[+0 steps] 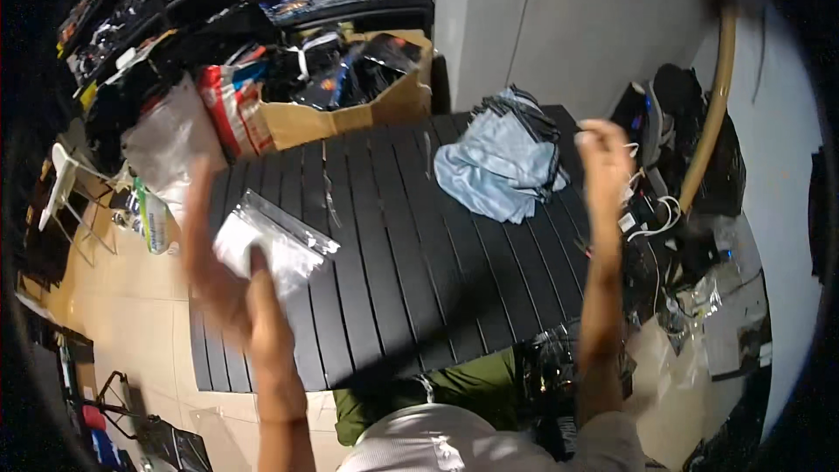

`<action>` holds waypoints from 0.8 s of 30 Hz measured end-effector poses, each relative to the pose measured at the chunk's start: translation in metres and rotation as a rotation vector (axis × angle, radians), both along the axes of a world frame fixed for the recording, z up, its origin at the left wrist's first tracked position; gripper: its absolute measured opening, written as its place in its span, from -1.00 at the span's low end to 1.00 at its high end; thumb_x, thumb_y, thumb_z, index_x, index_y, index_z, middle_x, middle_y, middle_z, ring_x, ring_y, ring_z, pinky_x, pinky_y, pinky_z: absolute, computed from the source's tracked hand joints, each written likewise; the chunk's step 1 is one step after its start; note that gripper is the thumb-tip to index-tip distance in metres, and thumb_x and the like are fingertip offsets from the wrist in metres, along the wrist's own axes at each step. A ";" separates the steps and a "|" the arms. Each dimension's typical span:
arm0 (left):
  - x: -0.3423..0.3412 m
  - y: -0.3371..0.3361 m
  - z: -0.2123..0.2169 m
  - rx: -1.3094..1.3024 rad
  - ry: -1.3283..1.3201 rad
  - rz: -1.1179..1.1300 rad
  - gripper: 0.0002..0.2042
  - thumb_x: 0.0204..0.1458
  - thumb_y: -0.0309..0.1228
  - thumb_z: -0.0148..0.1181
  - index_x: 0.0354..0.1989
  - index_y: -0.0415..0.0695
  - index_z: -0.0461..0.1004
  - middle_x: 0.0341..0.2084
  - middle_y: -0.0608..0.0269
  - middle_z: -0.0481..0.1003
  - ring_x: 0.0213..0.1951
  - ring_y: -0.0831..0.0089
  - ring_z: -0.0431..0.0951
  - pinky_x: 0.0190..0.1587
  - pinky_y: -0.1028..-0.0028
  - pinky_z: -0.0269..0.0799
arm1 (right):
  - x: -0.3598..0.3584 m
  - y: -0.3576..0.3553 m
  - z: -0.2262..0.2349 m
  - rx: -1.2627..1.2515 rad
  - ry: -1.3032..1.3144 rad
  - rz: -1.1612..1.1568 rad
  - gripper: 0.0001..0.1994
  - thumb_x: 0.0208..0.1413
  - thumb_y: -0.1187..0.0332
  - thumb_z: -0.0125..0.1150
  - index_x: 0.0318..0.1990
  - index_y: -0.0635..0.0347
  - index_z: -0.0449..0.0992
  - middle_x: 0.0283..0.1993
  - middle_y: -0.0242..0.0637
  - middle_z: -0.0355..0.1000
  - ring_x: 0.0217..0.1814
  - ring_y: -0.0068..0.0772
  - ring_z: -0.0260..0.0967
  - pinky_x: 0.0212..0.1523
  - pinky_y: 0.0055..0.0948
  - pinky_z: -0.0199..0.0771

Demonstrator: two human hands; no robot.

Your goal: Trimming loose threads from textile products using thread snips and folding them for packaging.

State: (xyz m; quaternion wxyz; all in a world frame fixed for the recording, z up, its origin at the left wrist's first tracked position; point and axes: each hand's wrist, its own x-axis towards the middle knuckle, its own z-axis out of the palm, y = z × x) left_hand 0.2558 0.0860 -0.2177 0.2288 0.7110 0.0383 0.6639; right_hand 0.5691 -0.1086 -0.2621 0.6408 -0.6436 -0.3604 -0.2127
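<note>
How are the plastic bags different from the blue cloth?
The plastic bags look whitish, clear and shiny; the blue cloth is pale blue and not see-through. The plastic bags lie flat, while the blue cloth is crumpled into a taller heap. Both lie on the black slatted table.

Blur softens the left grip (234,301); glare whitens the plastic bags (293,255); shadow darkens the bench (393,271); the rim bends into black.

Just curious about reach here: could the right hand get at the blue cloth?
Probably yes: the right hand looks empty, raised near the blue cloth on the black table, and nothing visible blocks the way.
</note>
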 end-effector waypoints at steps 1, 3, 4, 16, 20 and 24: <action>0.023 0.006 -0.031 -0.251 0.301 0.125 -0.56 0.00 -0.52 -0.02 0.11 -0.27 0.18 0.15 0.02 0.15 0.22 0.22 0.08 0.24 0.33 -0.14 | 0.037 -0.012 -0.043 -0.213 0.107 0.000 -0.72 -0.05 0.48 0.18 -0.13 0.23 0.41 -0.29 -0.28 0.37 -0.33 -0.53 0.30 -0.28 -0.59 0.32; 0.038 0.047 -0.110 -0.346 0.576 0.210 -0.54 0.05 -0.41 0.03 0.15 -0.19 0.15 0.17 -0.13 0.08 0.21 0.06 0.07 0.21 0.30 -0.07 | 0.080 -0.007 -0.109 -0.587 -0.280 -0.201 -0.58 -0.12 0.39 0.27 -0.04 0.17 0.38 -0.12 -0.12 0.35 -0.12 -0.31 0.30 -0.09 -0.38 0.32; 0.024 0.071 -0.158 -0.412 0.740 0.296 -0.52 0.05 -0.37 0.03 0.16 -0.18 0.13 0.16 -0.25 0.04 0.20 -0.05 0.06 0.20 0.27 -0.05 | 0.088 -0.001 -0.135 -0.774 -0.272 -0.252 -0.57 -0.17 0.37 0.29 -0.05 0.14 0.41 -0.05 -0.08 0.31 -0.03 -0.23 0.24 -0.02 -0.31 0.27; -0.056 0.100 -0.233 -0.389 1.257 0.606 -0.38 0.00 -0.12 0.04 0.21 -0.13 0.06 0.17 -0.13 0.05 0.23 0.02 -0.03 0.22 0.10 -0.14 | 0.054 0.076 0.040 -0.366 -0.128 0.178 -0.85 0.13 0.38 -0.11 -0.26 0.27 0.34 -0.56 -0.28 0.29 -0.49 -0.61 0.19 -0.41 -0.59 0.24; 0.039 0.026 -0.166 -0.254 0.769 -0.034 -0.24 -0.14 -0.09 0.22 0.18 -0.28 0.08 0.13 -0.15 0.13 0.19 0.03 0.09 0.20 0.22 -0.05 | 0.001 0.080 0.069 -0.365 0.056 0.581 -0.85 0.17 0.40 -0.15 -0.24 0.25 0.35 -0.36 -0.47 0.33 -0.32 -0.72 0.24 -0.30 -0.67 0.26; 0.110 -0.056 -0.136 -0.185 0.553 -0.207 -0.11 -0.20 -0.21 0.29 0.22 -0.31 -0.15 0.18 -0.13 0.02 0.19 -0.01 0.08 0.19 0.25 0.00 | -0.043 0.069 0.106 0.015 0.466 0.923 -0.73 0.16 0.41 -0.12 -0.03 0.32 0.34 -0.21 -0.32 0.41 -0.22 -0.53 0.38 -0.13 -0.51 0.40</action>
